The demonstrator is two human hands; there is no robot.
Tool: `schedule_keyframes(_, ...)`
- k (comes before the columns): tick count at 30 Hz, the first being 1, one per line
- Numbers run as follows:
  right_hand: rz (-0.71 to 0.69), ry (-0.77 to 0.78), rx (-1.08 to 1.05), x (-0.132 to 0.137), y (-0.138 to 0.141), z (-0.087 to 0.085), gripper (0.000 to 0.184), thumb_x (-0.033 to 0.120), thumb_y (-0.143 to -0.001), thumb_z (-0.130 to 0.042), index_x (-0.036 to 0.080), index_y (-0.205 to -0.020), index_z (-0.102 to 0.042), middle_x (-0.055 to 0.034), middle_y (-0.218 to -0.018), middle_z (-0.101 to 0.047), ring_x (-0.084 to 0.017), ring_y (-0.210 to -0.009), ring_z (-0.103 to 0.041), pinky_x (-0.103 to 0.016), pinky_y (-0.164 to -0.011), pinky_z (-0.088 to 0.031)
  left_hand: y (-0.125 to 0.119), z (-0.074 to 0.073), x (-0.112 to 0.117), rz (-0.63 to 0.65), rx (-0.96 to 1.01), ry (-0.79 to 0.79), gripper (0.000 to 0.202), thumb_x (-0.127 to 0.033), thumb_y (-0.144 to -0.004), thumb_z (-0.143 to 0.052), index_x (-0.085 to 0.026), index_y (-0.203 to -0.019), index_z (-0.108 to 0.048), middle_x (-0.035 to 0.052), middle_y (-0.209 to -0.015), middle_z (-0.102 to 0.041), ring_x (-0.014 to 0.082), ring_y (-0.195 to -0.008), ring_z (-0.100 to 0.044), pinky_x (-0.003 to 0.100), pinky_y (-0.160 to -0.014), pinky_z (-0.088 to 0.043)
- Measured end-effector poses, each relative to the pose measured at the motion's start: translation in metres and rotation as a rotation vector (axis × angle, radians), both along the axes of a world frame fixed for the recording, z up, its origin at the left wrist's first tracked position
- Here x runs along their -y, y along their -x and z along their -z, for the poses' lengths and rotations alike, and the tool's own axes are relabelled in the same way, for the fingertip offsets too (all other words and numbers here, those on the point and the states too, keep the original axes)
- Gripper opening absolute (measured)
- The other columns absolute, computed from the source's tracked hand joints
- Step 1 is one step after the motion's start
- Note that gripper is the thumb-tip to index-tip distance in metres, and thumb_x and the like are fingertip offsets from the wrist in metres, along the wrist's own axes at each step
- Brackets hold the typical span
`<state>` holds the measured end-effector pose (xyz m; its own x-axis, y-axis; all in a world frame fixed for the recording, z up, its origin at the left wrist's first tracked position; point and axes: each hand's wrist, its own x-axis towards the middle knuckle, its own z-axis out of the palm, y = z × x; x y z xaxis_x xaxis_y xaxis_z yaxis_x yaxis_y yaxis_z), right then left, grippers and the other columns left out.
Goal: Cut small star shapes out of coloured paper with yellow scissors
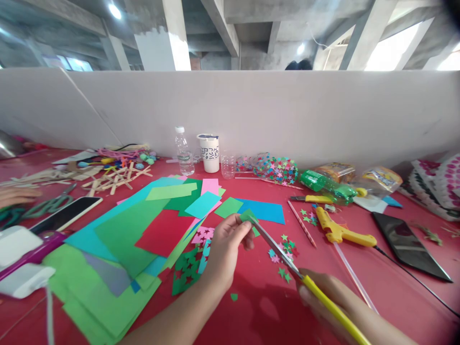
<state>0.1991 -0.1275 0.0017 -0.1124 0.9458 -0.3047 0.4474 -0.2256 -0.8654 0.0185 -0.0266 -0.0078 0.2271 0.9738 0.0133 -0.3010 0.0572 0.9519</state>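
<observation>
My left hand [224, 247] pinches a small green paper scrap [248, 216] above the red table [258, 311]. In my right hand [325, 294] are yellow-handled scissors [283, 256], gripped by the handle. Their blades point up and left and meet the scrap at its lower edge. Small cut paper stars [283, 249] in green, pink and blue lie on the table under the blades. A green sheet with star-shaped holes [187, 273] lies beside my left wrist.
Coloured paper sheets [143, 230] cover the left half. A yellow glue gun [341, 232], a pencil [302, 224], a dark phone [408, 244], a water bottle [184, 151] and a white cup [209, 152] lie around. Another person's hand [16, 195] rests far left near green scissors [46, 203].
</observation>
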Motion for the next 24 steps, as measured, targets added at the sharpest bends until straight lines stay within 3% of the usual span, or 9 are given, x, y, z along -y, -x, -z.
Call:
schedule_keyframes(12, 0.062, -0.087, 0.067, -0.0003, -0.0045, 0.0083, 0.055, 0.073, -0.069, -0.056, 0.019, -0.065, -0.059, -0.0008, -0.065, -0.06, -0.015, -0.058, -0.049, -0.02, -0.049, -0.041, 0.0001, 0.0019, -0.0012, -0.002, -0.021, -0.004, 0.012, -0.026, -0.08, -0.059, -0.015, -0.074, -0.06, -0.0019, -0.059, -0.056, 0.0084, -0.052, -0.049, 0.021, -0.052, -0.036)
schedule_keyframes(24, 0.088, -0.11, 0.1, 0.0007, -0.0033, 0.0077, 0.052, 0.07, -0.07, -0.059, 0.018, -0.067, -0.063, -0.0009, -0.067, -0.063, -0.015, -0.058, -0.052, -0.02, -0.05, -0.042, -0.0004, 0.007, -0.0026, 0.004, 0.001, -0.008, 0.013, -0.026, -0.081, -0.058, -0.015, -0.073, -0.06, -0.0015, -0.06, -0.057, 0.0082, -0.053, -0.05, 0.021, -0.052, -0.037)
